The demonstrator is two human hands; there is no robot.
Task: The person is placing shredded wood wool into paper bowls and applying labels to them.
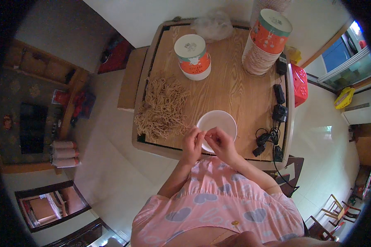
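Note:
A white paper bowl (218, 122) stands open near the front edge of the wooden table (235, 92). My left hand (192, 143) and my right hand (219, 141) meet over the bowl's near rim, fingertips pinched together on something too small to make out. A heap of tan dried noodles (162, 108) lies on the table just left of the bowl.
An upside-down orange-and-white lidded cup (193, 56) stands behind the noodles. A tall stack of paper bowls (266, 42) is at the back right, a crumpled clear plastic bag (213, 25) at the back. Black chargers and cables (273, 123) lie along the right edge. A red container (299, 84) sits beyond it.

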